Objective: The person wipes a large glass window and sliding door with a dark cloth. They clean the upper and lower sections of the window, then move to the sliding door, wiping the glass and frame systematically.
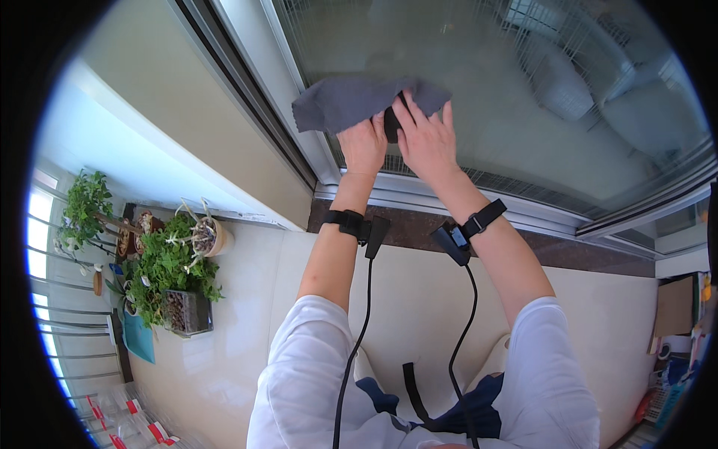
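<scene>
A grey cloth [353, 101] with a zigzag-cut edge is spread in front of the sliding door's glass pane [465, 134]. My left hand [362, 143] grips its lower edge, and the fingers are partly hidden behind the fabric. My right hand [429, 132] is on the cloth's right part, its fingers somewhat spread. Between the two hands a dark patch or object [392, 124] shows; what it is cannot be made out. Each wrist wears a black strap with a small device, the left device [377, 237] and the right device [450, 243], both trailing cables.
Left of the door stands a wall edge [224, 129]. Potted plants [162, 264], a glass planter [190, 311] and a teal dustpan-like piece [138, 337] sit by the railing. Clear plastic containers [129, 421] lie lower left. Cluttered shelves [676, 348] stand right, beyond the tiled floor [606, 331].
</scene>
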The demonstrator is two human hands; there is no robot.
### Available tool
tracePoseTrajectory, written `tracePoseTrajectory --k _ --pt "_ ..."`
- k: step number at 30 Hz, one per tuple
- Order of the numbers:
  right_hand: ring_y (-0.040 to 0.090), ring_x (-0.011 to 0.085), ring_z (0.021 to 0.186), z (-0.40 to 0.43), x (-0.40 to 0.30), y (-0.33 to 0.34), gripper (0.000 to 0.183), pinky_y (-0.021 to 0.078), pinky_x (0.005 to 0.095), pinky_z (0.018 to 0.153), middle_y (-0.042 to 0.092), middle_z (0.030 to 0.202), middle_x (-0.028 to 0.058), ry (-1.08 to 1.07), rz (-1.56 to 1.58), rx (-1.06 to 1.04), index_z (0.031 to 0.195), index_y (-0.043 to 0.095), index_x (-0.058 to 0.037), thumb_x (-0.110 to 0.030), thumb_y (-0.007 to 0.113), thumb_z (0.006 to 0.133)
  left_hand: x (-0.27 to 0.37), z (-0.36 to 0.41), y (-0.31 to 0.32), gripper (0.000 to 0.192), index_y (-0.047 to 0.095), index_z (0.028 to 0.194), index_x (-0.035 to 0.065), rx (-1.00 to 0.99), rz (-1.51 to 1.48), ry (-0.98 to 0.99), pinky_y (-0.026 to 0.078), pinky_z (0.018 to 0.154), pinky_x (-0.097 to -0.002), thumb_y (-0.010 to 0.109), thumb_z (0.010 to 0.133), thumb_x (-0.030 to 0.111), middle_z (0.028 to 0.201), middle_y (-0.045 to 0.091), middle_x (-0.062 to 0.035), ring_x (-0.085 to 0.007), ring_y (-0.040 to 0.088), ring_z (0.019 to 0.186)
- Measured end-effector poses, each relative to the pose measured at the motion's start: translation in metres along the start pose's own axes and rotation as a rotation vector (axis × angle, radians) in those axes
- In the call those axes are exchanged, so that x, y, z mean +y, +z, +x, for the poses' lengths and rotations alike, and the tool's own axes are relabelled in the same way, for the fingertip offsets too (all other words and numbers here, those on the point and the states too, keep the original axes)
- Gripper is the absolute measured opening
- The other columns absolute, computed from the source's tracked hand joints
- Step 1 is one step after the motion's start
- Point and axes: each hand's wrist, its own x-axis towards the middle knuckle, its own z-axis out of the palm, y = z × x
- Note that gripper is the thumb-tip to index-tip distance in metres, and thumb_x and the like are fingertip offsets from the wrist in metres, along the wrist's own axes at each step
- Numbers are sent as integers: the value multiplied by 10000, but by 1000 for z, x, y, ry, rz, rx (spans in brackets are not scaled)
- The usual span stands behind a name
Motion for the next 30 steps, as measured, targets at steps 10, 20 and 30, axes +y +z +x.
tracePoseTrajectory --k 10,20,30 --pt "519 331 1224 108 38 -115 526 254 665 1127 413 1518 157 2 -50 400 1336 565 -50 -276 661 871 83 158 -64 311 636 1043 -16 115 208 131 441 882 -494 726 880 233 1097 588 -260 -446 538 982" --pt "450 399 1289 168 32 -128 706 129 842 1021 288 1586 189 1 -62 571 1457 487 -275 -398 728 806 112 214 -85 350 624 1147 -14 165 -63 507 431 1019 -460 606 797 -16 1258 560 -196 -404 499 1168" --pt "335 290 1459 225 18 -132 497 141 773 1088 432 1549 34 -257 -320 487 1290 650 -239 -338 686 805 93 230 -93 705 335 1491 -64 296 175 418 229 1196 -538 637 881 122 1598 229 -291 -494 227 1467"
